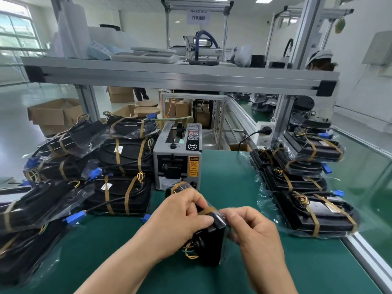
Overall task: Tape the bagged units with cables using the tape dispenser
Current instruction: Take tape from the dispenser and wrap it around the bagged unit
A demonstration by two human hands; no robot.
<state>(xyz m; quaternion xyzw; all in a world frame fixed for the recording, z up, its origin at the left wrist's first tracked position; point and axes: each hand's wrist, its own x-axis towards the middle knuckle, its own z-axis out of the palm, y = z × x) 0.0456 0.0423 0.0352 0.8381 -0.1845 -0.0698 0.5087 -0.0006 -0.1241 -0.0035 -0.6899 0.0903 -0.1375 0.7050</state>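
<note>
Grip check: left hand (180, 217) pinches brown tape strip (206, 211) atop clear-bagged black unit (210, 245), right hand (254, 230) holds other side; long axis runs away.

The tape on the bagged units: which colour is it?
Tan-brown tape, clearest in the head view on the stacked bagged units at left.

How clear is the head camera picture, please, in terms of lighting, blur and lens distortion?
Head view: bright, even overhead light with soft shadows. The window at far left is blown out. Wide-angle distortion bows the shelf beam. The tape dispenser is sharp. The right hand shows slight motion blur at the bagged unit.
</note>
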